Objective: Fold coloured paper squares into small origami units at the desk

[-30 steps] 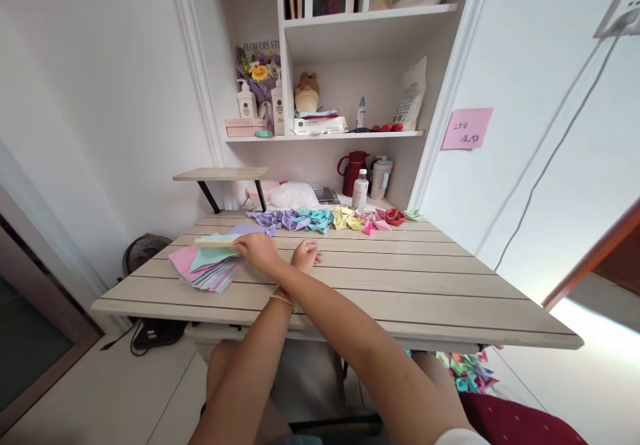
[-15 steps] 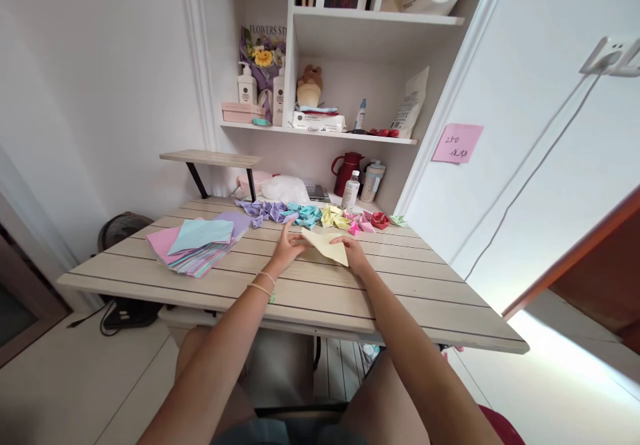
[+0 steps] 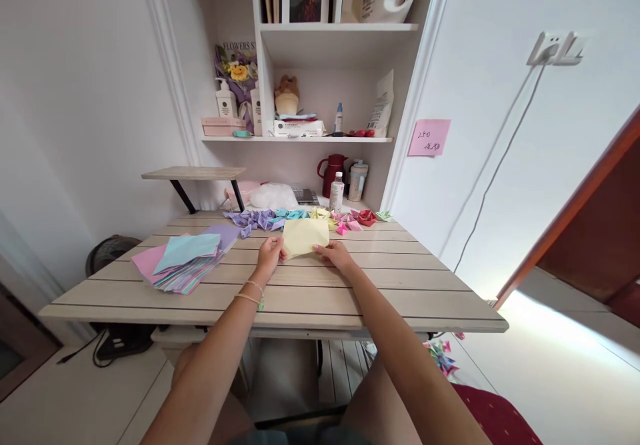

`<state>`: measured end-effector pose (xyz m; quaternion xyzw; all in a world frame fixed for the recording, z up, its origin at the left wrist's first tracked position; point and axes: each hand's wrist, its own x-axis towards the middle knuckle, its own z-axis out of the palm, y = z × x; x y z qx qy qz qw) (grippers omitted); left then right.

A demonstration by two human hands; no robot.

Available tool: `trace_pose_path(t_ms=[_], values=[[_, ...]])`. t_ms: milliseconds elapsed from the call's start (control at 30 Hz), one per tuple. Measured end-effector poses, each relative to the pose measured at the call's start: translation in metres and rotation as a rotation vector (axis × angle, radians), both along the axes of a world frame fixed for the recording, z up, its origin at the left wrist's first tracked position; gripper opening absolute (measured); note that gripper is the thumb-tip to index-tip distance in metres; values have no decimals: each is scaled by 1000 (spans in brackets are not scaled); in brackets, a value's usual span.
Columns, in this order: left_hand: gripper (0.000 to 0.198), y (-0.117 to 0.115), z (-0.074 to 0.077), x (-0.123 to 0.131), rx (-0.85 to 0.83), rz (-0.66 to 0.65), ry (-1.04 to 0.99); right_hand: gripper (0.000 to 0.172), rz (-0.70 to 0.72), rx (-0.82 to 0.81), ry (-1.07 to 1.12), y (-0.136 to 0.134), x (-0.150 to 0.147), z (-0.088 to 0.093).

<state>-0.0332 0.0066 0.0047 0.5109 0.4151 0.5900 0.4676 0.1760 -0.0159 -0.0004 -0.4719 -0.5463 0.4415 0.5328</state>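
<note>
A pale yellow sheet of paper (image 3: 306, 235) is held up over the desk, its face turned toward me. My left hand (image 3: 271, 253) pinches its lower left edge. At the lower right edge, my right hand (image 3: 334, 254) grips it between thumb and fingers. Just behind the sheet lies a row of folded paper pieces: purple ones (image 3: 255, 219), blue ones (image 3: 290, 214), partly hidden yellow ones (image 3: 323, 214), pink ones (image 3: 346, 222), a red one (image 3: 367, 217) and a green one (image 3: 384, 216). A fanned stack of coloured paper (image 3: 187, 258) rests to the left of my hands.
The slatted wooden desk (image 3: 400, 285) carries a small raised shelf (image 3: 195, 173) at the back left. A clear bottle (image 3: 337, 193), a red jug (image 3: 332, 173) and a tumbler (image 3: 357, 180) stand at the back. More folded paper pieces (image 3: 441, 357) are on the floor at the right.
My left hand, with fingers spread beside the sheet before, has closed on its left edge. The sheet has turned from slanted to nearly level and faces me. The camera view has shifted right.
</note>
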Motion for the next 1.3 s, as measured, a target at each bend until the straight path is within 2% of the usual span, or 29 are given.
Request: trace_pose_path(t_ms=[100,200,333,467,633,800,967,1167,1300], values=[[40,-3,2,2,-53,-18,-18,40,-49,5,63,0,0,1],[45,-7,3,4,-95,-130,39,43,-71,17,73,-1,-3,2],[52,-9,2,5,-82,-232,109,42,-8,10,2,-3,-10,0],[52,-6,0,4,-84,-208,102,40,50,11,-39,-3,-13,-3],[65,-3,0,5,-106,-152,50,41,40,36,-23,-4,-12,-4],[41,-1,0,6,-149,-161,50,42,21,9,-28,-5,-13,0],[32,0,0,3,-127,-111,-20,40,30,30,47,-4,-14,-1],[32,5,-1,3,-145,-46,-55,42,-118,72,-111,2,-10,-4],[39,4,-2,5,-140,-111,45,45,-212,115,-189,3,-6,-2]])
